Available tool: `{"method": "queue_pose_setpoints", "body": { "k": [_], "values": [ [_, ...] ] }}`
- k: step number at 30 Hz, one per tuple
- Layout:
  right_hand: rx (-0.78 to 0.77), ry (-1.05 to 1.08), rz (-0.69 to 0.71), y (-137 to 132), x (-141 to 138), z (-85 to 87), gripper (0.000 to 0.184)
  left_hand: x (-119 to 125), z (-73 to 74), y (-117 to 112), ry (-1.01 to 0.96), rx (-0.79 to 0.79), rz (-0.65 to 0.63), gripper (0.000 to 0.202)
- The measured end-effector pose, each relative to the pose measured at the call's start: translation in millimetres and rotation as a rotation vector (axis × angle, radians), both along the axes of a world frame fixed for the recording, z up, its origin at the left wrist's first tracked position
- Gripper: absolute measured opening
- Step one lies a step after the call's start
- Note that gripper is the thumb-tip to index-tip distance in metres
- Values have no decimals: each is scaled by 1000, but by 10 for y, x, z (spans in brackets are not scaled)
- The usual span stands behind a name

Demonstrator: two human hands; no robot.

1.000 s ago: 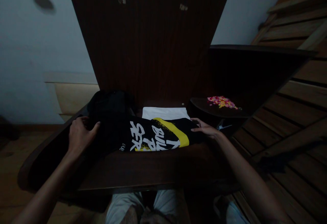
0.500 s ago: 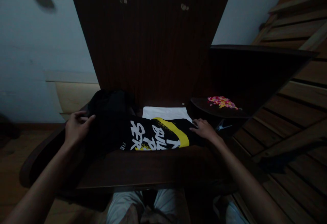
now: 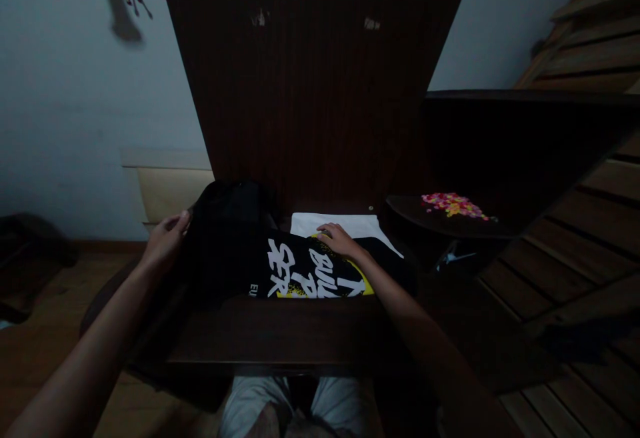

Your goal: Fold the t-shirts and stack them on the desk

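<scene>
A black T-shirt (image 3: 280,271) with white lettering and a yellow stripe lies folded on a dark wooden table (image 3: 300,331). My left hand (image 3: 165,241) grips the shirt's dark left end near the table's left edge, fingers curled on the cloth. My right hand (image 3: 340,239) rests flat on the shirt's far edge over the yellow stripe, fingers stretched out. A folded white garment (image 3: 345,223) lies just behind the shirt, partly covered by it.
A tall dark wooden panel (image 3: 315,91) rises behind the table. To the right a dark shelf (image 3: 440,218) carries a small pile of pink and yellow bits (image 3: 453,203). Wooden planks (image 3: 590,178) slope along the right side. My knees show below the table.
My right hand slid left from the shirt's right end to its middle, over the yellow stripe. My left hand shifted slightly up and right along the shirt's left end. The view turned a little leftward.
</scene>
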State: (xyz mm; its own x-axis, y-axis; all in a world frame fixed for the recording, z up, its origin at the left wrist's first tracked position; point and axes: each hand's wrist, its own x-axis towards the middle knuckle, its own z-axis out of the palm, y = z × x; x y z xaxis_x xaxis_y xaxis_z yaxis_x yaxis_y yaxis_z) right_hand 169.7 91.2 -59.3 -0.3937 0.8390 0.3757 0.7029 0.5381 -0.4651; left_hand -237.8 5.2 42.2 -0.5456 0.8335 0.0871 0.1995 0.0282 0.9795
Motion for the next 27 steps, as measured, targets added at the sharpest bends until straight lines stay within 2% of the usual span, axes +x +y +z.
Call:
{"method": "queue_pose_setpoints", "body": {
  "k": [3, 6, 9, 13, 18, 20, 24, 27],
  "values": [
    [-45, -30, 58, 102, -68, -44, 23, 0, -23, -95, 204, -158, -41, 51],
    [-87, -4, 107, 108, -57, -21, 23, 26, -13, -162, 238, -214, -70, 51],
    [-125, 81, 133, 68, -13, 8, 22, 26, -13, -160, 175, -178, -92, 43],
    [-117, 164, 87, 15, 21, -25, 21, -7, -69, -124, 102, -71, -72, 34],
    [-49, 198, -2, -9, 20, -127, 24, -4, -165, -101, 207, -26, 34, 26],
    [-30, 176, -38, -5, 17, -158, 23, 17, -176, -96, 259, -36, 62, 27],
    [9, 122, -76, 21, 8, -205, 20, 59, -128, -118, 263, -78, 125, 44],
    [23, 104, -95, 34, -2, -231, 19, 75, -65, -188, 257, -115, 71, 45]
  ]
}}
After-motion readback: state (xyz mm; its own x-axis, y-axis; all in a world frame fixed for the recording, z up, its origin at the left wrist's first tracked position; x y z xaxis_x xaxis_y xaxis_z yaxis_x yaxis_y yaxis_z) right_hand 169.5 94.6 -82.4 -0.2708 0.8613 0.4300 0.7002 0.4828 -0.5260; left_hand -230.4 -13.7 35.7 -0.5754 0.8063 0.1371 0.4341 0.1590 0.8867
